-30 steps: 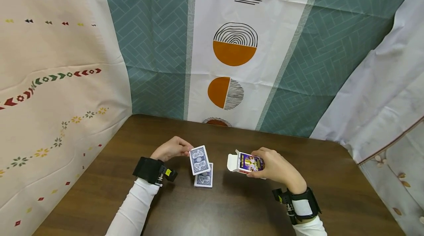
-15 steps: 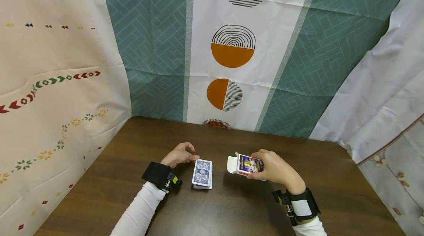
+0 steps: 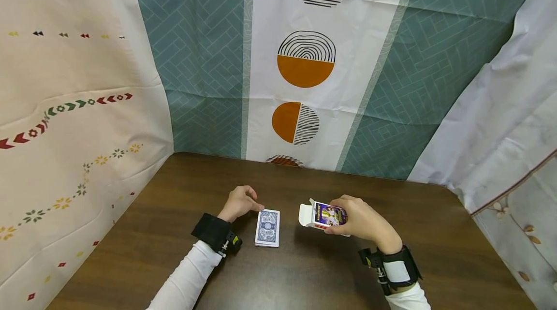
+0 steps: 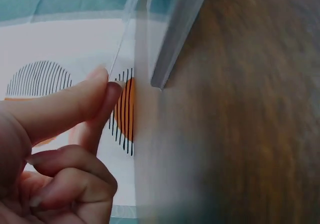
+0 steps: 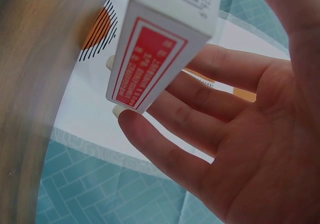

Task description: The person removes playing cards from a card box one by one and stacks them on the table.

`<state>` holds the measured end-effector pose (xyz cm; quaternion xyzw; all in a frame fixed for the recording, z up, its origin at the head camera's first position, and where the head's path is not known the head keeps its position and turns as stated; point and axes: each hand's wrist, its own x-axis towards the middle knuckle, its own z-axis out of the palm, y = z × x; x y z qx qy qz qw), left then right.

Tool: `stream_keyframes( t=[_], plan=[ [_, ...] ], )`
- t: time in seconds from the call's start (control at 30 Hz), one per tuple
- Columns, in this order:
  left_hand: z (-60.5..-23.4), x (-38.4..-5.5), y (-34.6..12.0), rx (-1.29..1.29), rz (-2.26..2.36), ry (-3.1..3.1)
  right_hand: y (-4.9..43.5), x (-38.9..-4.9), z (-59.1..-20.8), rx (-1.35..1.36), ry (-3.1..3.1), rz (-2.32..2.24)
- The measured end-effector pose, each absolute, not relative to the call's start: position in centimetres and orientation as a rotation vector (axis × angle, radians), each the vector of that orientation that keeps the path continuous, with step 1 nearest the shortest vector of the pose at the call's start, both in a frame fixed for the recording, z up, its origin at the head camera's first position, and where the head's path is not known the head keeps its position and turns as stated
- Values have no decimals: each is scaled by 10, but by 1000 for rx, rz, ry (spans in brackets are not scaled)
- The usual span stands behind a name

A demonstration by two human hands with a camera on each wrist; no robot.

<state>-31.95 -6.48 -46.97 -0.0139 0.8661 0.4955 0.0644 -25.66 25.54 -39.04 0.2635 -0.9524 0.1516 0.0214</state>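
With thumb and forefinger, my left hand (image 3: pixel 239 202) pinches the corner of a playing card (image 3: pixel 267 225) with a blue patterned back. In the left wrist view this card (image 4: pixel 122 41) appears edge-on, a thin gap apart from the stack of cards (image 4: pixel 182 34) on the table. From the head view, the pinched card covers nearly all of that stack. My right hand (image 3: pixel 363 219) grips a purple-fronted card box (image 3: pixel 328 214) by its far end, its white flap hanging out towards the cards. The right wrist view gives the box's (image 5: pixel 155 49) white side with a red panel and a barcode.
The dark brown wooden table (image 3: pixel 304 281) carries the cards between my two hands. A patterned teal and white cloth (image 3: pixel 209 58) hangs behind its far edge. Pale cloths hang on the left and right sides.
My left hand has come down and slightly right, bringing the tilted, offset card into line over the stack. My right hand and the box have stayed in place.
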Motion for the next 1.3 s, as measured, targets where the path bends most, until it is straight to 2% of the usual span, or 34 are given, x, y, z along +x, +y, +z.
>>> stream_keyframes(
  t=[0.73, 1.3],
  plan=[
    [-478, -319, -58, 124, 1426, 2717, 258, -258, -393, 839, -2956, 453],
    [-479, -315, -58, 65, 1439, 2701, 260, -261, -395, 840, -2972, 483]
  ],
)
